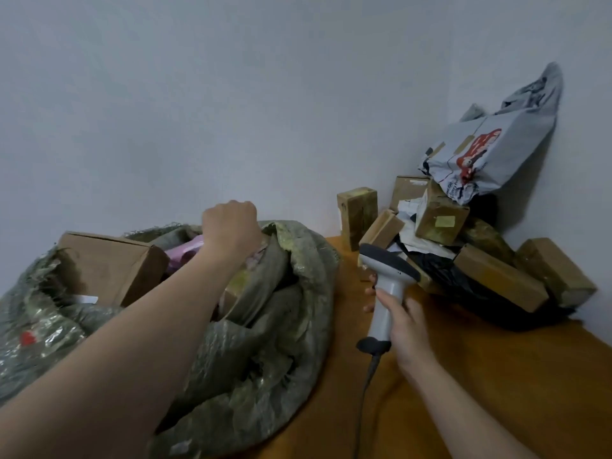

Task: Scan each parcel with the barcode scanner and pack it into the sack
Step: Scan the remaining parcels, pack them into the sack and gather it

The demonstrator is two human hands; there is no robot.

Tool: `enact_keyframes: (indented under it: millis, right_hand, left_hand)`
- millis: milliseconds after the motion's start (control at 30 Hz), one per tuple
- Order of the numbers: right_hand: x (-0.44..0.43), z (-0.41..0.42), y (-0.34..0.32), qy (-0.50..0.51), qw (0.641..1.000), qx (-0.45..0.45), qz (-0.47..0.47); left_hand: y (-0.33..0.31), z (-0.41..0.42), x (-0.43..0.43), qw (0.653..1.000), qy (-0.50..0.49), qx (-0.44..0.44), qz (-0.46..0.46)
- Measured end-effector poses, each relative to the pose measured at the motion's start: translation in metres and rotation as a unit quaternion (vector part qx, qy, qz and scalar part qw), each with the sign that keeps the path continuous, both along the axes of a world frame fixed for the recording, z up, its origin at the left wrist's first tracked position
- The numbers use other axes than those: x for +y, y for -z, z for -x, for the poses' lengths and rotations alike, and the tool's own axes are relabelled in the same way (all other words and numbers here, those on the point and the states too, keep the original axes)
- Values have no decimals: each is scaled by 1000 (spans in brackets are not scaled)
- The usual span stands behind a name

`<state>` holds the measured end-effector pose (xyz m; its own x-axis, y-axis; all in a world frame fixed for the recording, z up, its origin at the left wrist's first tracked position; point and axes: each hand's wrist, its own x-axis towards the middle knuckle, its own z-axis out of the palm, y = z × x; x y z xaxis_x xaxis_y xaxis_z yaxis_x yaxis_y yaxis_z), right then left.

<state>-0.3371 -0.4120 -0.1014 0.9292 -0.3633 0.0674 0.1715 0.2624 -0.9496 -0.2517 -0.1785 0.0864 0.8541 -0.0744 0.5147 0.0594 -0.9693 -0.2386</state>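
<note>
A green woven sack lies open on the left, with a brown cardboard box and a pink parcel inside. My left hand reaches across the sack's mouth, its fingers curled into a fist at the far rim. They seem to grip the rim, and the fingertips are hidden. My right hand holds the grey barcode scanner by its handle, head pointing towards the pile of parcels at the right. The scanner's cable hangs down over the table.
The orange-brown wooden table bears the pile: several tape-wrapped brown boxes, a black bag and a grey printed mailer bag leaning on the wall. One taped box stands upright apart from the pile. The pale wall is close behind.
</note>
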Motion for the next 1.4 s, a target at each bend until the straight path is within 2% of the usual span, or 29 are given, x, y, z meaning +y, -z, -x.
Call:
enact_keyframes:
  millis: [167, 267, 333, 433, 633, 767, 1000, 1133, 1233, 1400]
  right_hand:
    - [-20, -5, 24, 66, 996, 1, 53]
    - [-31, -14, 25, 114, 992, 1, 52]
    - [-37, -20, 25, 130, 990, -3, 46]
    - [-44, -27, 29, 142, 990, -4, 21]
    - [-45, -32, 34, 129, 989, -25, 74]
    - [-48, -31, 33, 137, 987, -32, 71]
    - [-49, -29, 30, 139, 988, -32, 56]
    - [-46, -26, 28, 131, 989, -24, 63]
    - [-44, -26, 27, 127, 990, -20, 62]
    - [-42, -25, 27, 129, 989, -28, 69]
  left_hand:
    - [31, 0, -68, 987, 161, -2, -11]
    - [69, -21, -103, 968, 240, 72, 6]
    - [92, -36, -124, 959, 241, 146, 4]
    - [119, -61, -152, 950, 236, 205, 1]
    - [150, -106, -201, 946, 227, 232, -14]
    - [159, -114, -222, 938, 230, 261, -21]
    - [170, -108, -209, 947, 258, 194, 8]
    - [168, -107, -187, 946, 240, 212, 48]
    - [164, -109, -184, 944, 254, 194, 80]
    - [155, -115, -209, 951, 251, 183, 2]
